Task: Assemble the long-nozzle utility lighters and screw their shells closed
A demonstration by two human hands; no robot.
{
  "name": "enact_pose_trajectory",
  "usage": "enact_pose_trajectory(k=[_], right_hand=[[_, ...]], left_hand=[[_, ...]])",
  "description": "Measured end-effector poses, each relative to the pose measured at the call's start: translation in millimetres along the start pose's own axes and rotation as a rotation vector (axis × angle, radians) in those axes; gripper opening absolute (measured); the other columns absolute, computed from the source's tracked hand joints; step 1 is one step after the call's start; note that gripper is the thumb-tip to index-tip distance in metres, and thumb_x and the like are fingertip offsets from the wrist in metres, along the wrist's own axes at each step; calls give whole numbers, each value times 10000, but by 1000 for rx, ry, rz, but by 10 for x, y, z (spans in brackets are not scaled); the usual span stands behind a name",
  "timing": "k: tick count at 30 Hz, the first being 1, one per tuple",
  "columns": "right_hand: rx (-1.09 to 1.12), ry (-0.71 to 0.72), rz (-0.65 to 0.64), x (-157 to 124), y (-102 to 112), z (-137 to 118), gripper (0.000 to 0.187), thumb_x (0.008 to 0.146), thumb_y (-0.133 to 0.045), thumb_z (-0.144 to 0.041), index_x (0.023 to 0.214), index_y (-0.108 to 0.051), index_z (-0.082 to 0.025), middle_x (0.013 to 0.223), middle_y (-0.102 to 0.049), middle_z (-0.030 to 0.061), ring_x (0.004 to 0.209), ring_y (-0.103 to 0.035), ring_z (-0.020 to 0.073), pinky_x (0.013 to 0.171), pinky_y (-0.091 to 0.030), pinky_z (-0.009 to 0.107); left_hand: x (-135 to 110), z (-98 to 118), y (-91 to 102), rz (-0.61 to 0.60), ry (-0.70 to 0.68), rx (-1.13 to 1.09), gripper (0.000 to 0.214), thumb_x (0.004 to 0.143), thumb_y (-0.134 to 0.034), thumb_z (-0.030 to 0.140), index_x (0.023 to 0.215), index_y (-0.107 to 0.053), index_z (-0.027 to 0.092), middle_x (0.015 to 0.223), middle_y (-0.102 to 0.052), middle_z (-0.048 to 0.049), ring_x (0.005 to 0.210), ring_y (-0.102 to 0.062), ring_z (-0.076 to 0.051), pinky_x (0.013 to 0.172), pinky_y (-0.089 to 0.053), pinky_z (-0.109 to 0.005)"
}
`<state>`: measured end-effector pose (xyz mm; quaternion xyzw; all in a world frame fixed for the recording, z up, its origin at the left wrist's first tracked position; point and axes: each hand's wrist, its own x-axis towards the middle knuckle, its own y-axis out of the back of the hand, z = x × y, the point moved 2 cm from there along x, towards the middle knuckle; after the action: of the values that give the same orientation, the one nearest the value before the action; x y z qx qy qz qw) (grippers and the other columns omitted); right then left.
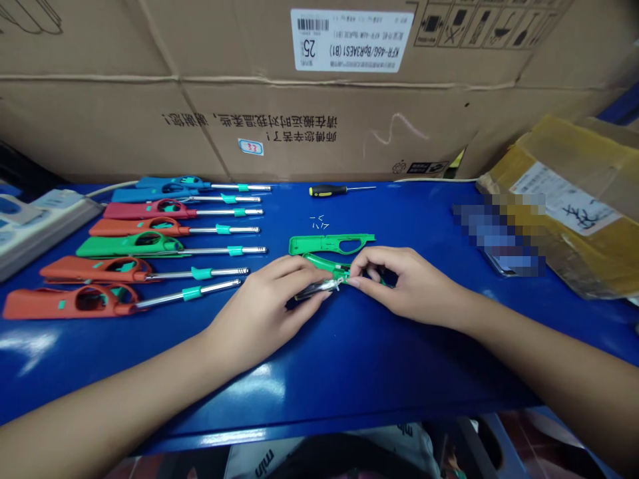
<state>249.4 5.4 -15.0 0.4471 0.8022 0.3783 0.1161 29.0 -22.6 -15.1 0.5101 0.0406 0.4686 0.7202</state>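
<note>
In the head view, my left hand (272,299) is closed around a clear fuel tank (325,287) with a small metal valve end. An opened green lighter half (319,264) lies just beyond its fingertips. My right hand (412,283) pinches at the right part of that green half, close to the valve; its curled fingers hide what lies behind them. Just behind both hands, the other green shell half (309,245) rests on the blue table with its inner side up. Small loose screws (319,222) are scattered beyond it.
Several long-necked lighters (132,246) lie in a column at left, beside a white power strip (44,223). A black-and-yellow screwdriver (329,191) is at the back. A large cardboard box (200,50) walls off the rear. At right are a taped parcel (539,156) and a pixelated object (499,236).
</note>
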Motion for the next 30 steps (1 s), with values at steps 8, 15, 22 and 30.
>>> enact_pose_trajectory(k=[8,15,22,30], right_hand=[[-68,157,-83,-2,-1,-17,74,962,-606,-217,935,-674,-215,955,-733,4,915,-642,146,881,-400,334],[-76,158,-73,-6,4,-13,96,975,-587,-228,980,-682,-220,985,-740,16,939,-658,157,908,-391,350],[-74,169,-60,-9,24,-15,110,976,-584,-226,991,-693,-223,982,-748,18,936,-665,161,907,-403,353],[-47,200,-10,1,31,-19,94,956,-623,-222,922,-710,-213,916,-763,11,880,-681,154,887,-429,342]], left_hand=[[-9,-1,-31,4,29,-37,210,960,-632,196,1159,-700,188,1035,-719,-57,878,-700,-151,830,-606,-281],[-8,4,-50,-27,-13,-72,241,965,-621,183,1190,-706,188,1035,-720,-64,945,-701,-169,879,-600,-305],[-5,-4,-53,-46,3,-66,307,974,-604,172,1275,-660,192,1070,-698,-63,952,-688,-158,896,-587,-293],[-16,-27,-73,-99,2,-94,325,993,-559,176,1302,-651,222,1062,-653,-75,976,-661,-173,894,-582,-336]])
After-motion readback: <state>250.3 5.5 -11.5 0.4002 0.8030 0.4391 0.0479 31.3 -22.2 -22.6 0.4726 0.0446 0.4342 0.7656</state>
